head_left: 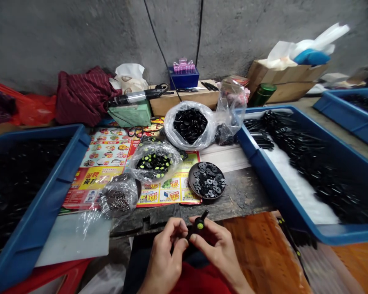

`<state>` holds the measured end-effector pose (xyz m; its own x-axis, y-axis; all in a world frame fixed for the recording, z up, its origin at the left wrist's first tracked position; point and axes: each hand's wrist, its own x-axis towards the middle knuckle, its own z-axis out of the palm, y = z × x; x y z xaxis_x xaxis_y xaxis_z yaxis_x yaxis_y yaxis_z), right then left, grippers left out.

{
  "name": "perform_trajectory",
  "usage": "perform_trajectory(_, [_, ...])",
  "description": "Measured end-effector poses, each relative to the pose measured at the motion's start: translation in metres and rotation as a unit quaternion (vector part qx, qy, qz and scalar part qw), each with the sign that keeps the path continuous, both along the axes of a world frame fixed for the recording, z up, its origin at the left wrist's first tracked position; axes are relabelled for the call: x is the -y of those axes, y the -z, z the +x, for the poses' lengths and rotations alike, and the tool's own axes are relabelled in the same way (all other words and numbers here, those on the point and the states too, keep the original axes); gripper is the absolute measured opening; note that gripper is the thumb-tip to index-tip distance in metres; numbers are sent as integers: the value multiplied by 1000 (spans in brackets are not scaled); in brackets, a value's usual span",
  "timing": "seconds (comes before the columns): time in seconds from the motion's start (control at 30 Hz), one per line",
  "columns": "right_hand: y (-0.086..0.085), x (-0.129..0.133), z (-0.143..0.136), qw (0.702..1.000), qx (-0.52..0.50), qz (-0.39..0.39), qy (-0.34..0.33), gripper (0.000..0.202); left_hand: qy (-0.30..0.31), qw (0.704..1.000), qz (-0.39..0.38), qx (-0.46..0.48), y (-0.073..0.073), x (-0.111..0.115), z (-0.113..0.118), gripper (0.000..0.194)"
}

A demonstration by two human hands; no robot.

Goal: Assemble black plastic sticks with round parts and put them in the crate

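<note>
Close to my body, both hands meet around a small black plastic part (pixel 198 224) with a yellow-green round dot and a thin stem pointing up. My right hand (pixel 216 244) pinches it between thumb and fingers. Curled inward, my left hand (pixel 169 254) has its thumb and fingertips closed at the part's left, lower end, which the fingers mostly hide. Ahead of the hands is a dark round dish (pixel 191 188) of flat black and grey pieces. A plastic-lined bowl of small metal screws (pixel 119 201) stands to the left, behind it a bag of black pieces with yellow-green dots (pixel 155 162).
A bag of glossy black pieces (pixel 190 124) stands farther back. Blue trays flank the bench: a left tray (pixel 53 179) and a right tray (pixel 265 175) of long black parts. An electric screwdriver (pixel 136 96) lies on a green box (pixel 131 114). Two cables hang along the wall.
</note>
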<state>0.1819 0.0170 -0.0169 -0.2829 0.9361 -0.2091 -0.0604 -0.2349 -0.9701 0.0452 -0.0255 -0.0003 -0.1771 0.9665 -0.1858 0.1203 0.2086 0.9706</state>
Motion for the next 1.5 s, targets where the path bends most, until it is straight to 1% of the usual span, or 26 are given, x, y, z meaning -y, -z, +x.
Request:
perform_trajectory(0.07, [4,-1,3,1000,-2,-7,-3,35,8,1000,-11,4,-1,-1,-1,11])
perform_trajectory(0.13, [9,-3,7,1000,0,-21,-6,34,29,999,-29,-2,-1,-2,-1,10])
perform_trajectory(0.2, [12,-6,11,999,4,-18,-33,32,51,998,-46,-11,-1,-1,-2,10])
perform_trajectory(0.3, [12,-9,13,993,27,45,-105,20,59,997,-41,-20,2,1,-1,10])
perform_trajectory(0.37, [9,-8,12,986,47,81,-135,16,57,998,-28,-29,4,4,0,11])
perform_trajectory(0.5, [5,-4,10,984,74,100,-129,17,64,996,-20,-58,7,8,1,13])
perform_trajectory(0.6, [3,-3,10,985,78,98,-117,16,75,995,-24,-62,6,9,0,13])
perform_trajectory(0.77, [2,-4,10,988,64,85,-115,17,80,995,-32,-57,3,7,-2,15])
perform_trajectory(0.9, [-1,-4,10,989,68,84,-105,14,91,993,-39,-57,-3,5,-7,17])
perform_trajectory(1.07, [-6,-9,23,981,54,100,-157,10,124,989,-45,-66,-12,3,-17,19])
perform_trajectory(1.13, [-5,-13,30,983,25,78,-166,13,134,989,-50,-25,-16,1,-19,19])
perform_trajectory(1.17, [-3,-15,32,984,-1,53,-168,18,138,989,-55,10,-17,0,-19,19])
perform_trajectory(1.27, [1,-19,36,977,-98,-58,-181,38,149,978,-83,123,-21,-3,-15,20])
perform_trajectory(1.3, [1,-20,36,970,-125,-89,-187,40,146,974,-94,146,-22,-4,-14,21])
perform_trajectory(1.37, [2,-21,34,962,-156,-123,-188,38,128,971,-112,166,-23,-4,-11,23])
perform_trajectory(1.5, [6,-20,29,967,-162,-132,-142,36,97,972,-124,175,-18,-2,-6,24])
